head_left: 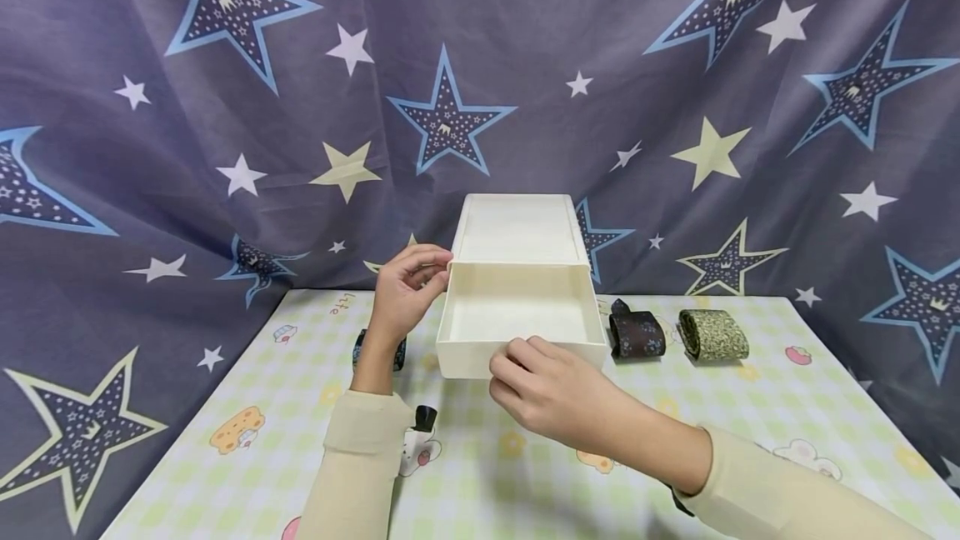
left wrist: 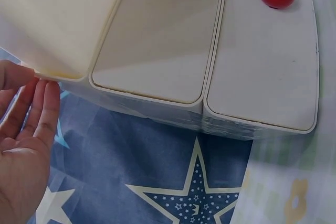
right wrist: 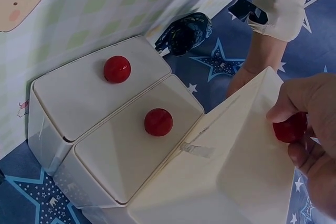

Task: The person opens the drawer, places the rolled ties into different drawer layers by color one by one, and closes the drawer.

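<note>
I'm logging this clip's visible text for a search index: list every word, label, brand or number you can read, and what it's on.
"life": printed on the tablecloth, near its far left corner.
A mark on the tablecloth right of the white drawer: partly hidden, too small to read.
No readable labels, brands or numbers anywhere else.

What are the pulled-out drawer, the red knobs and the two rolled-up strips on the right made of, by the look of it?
Drawer: probably plastic, smooth and off-white, judging by its thin, even walls.
Red knobs: glossy, with small bright highlights; plastic or painted wood, I can't tell.
Dark roll and speckled roll: likely fabric, patterned, coiled in layers; sheen hard to judge.
</note>
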Tool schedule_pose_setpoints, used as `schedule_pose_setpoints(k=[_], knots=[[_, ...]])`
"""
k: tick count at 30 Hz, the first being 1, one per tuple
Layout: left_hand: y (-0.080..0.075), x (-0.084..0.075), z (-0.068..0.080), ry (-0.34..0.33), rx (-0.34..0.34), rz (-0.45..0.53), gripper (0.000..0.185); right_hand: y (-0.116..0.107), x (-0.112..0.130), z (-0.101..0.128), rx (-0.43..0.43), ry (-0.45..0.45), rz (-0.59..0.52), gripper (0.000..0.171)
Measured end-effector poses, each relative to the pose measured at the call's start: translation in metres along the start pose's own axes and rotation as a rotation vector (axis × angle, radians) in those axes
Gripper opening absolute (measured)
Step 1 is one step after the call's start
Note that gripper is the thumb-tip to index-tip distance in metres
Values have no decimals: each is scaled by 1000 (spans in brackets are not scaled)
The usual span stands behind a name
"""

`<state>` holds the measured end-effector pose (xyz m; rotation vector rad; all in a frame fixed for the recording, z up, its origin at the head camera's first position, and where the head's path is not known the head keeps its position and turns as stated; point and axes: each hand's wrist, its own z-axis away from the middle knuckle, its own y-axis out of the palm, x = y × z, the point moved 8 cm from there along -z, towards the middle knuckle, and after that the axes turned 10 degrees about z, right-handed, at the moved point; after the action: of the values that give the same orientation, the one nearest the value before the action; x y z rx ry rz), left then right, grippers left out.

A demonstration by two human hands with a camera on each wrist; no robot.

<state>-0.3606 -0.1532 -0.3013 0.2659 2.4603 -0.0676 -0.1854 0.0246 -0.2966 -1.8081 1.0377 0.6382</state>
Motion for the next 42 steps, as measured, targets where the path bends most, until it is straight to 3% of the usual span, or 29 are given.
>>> schedule_pose_setpoints(k=[11, 36, 42], knots=[[0, 1, -1, -7, -11, 13, 23, -3, 5, 1, 37, -17, -30, 41], [1, 0, 0, -14, -25, -2, 21, -14, 12, 5, 1, -37, -19, 42], [1, 0, -1, -12, -21, -7, 22, -20, 8, 6, -28, -32, -36, 35]])
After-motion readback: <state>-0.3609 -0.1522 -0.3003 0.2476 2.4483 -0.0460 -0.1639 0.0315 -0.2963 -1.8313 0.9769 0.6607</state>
